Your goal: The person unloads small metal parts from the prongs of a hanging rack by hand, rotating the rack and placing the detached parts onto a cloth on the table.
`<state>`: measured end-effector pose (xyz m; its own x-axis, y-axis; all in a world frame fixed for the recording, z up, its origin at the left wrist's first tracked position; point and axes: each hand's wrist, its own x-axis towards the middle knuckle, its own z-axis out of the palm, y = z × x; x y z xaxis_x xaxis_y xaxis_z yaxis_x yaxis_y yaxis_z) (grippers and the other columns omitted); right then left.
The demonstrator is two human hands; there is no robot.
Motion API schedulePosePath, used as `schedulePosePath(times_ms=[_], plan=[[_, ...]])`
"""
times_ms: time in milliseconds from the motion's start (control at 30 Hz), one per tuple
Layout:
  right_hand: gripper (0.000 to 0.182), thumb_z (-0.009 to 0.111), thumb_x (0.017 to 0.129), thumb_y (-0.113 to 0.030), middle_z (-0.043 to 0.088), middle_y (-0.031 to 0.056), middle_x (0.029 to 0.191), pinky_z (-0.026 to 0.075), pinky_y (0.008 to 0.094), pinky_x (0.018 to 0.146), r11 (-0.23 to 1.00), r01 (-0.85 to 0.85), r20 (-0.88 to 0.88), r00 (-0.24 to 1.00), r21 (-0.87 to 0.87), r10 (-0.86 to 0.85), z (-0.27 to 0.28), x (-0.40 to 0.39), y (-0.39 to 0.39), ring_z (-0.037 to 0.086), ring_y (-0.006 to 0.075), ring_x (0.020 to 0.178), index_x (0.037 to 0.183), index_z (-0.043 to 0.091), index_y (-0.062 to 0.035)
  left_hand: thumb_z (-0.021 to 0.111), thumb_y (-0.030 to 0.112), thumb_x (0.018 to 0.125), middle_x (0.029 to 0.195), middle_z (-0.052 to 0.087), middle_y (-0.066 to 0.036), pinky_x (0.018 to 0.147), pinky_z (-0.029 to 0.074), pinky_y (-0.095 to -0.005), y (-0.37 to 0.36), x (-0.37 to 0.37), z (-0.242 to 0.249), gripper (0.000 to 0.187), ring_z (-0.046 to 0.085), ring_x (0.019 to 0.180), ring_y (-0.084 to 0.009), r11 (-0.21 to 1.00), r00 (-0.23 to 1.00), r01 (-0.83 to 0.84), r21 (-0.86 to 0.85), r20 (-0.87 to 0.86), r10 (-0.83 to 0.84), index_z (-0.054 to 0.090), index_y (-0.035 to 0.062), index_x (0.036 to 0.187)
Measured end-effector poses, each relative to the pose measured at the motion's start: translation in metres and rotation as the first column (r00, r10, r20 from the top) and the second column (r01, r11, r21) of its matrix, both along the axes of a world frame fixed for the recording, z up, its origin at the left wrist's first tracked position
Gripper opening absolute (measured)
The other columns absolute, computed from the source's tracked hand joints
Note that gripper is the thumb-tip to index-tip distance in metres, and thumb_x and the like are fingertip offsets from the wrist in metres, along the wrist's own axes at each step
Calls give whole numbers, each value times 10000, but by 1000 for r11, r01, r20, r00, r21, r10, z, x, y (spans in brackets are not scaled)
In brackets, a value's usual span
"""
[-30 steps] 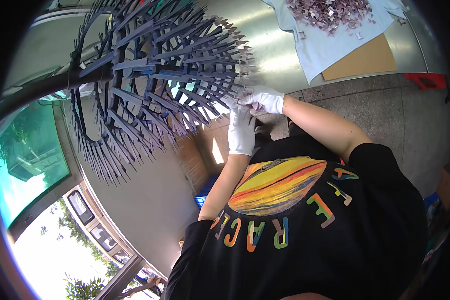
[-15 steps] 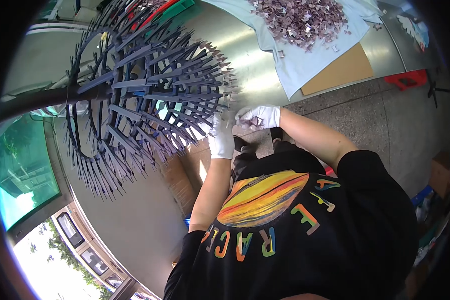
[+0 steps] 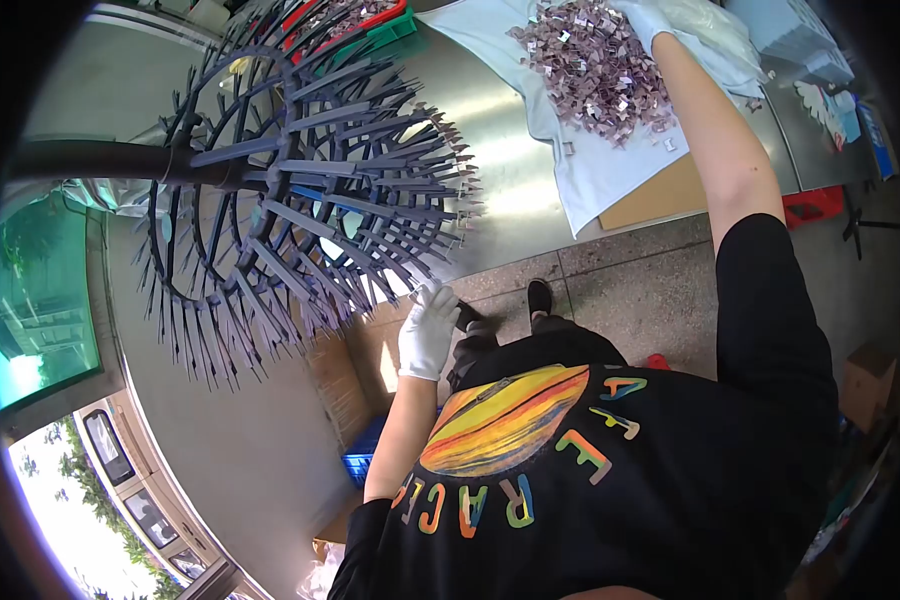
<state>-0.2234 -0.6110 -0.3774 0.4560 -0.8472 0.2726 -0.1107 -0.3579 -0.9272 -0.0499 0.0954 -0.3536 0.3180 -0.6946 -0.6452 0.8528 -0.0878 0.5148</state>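
Note:
My left hand (image 3: 427, 335), in a white glove, is closed at the lower right edge of a dark, round rack (image 3: 260, 190) with many thin prongs. Its curled fingertips hide whatever they pinch. Small pointed pieces sit on the prong tips along the rack's right side. My right hand (image 3: 648, 24), also gloved, reaches to the far side of a pile of small brownish-purple pieces (image 3: 600, 75). Its fingers are mostly hidden at the top of the view. The pile lies on a pale blue cloth (image 3: 580, 190).
The cloth covers part of a metal table (image 3: 480, 110), with brown cardboard (image 3: 655, 195) under its corner. Red and green trays (image 3: 395, 30) stand at the back. A thick dark pole (image 3: 90, 162) carries the rack from the left. Lower down are a blue crate (image 3: 358, 468) and a red stool (image 3: 813, 205).
My right hand has left my left hand, where it held several small pieces, and reached up and away to the pile. My left hand has dropped slightly lower in view. The rack appears turned.

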Motion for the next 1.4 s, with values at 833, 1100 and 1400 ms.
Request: schedulePosePath(times_ms=[833, 1100, 1400], plan=[[265, 606, 878, -102, 631, 60, 1031, 474, 314, 872, 39, -585, 558, 789, 810, 258, 69, 71, 573, 598, 161, 988, 1128, 577, -20, 417, 160, 982, 1040, 583, -85, 920, 400, -274, -30, 10, 48, 241, 526, 987, -187, 1000, 741, 12, 24, 671, -25, 560, -3, 1087], [185, 587, 841, -80, 635, 54, 939, 513, 329, 780, 17, -572, 550, 796, 820, 255, 49, 89, 581, 636, 165, 845, 1023, 585, -45, 498, 134, 943, 940, 613, -104, 846, 466, -279, -28, 16, 46, 185, 577, 896, -203, 974, 957, -226, 36, 194, 215, 607, -14, 960], [372, 457, 865, -134, 598, 139, 1171, 523, 394, 805, -359, -769, 807, 587, 529, -67, 20, 59, 551, 627, 268, 1016, 1207, 513, 0, 531, 179, 931, 1040, 572, -92, 1004, 336, -388, 2, 31, 31, 211, 488, 1075, -237, 869, 966, -257, -423, -122, 226, 557, -2, 1035]])
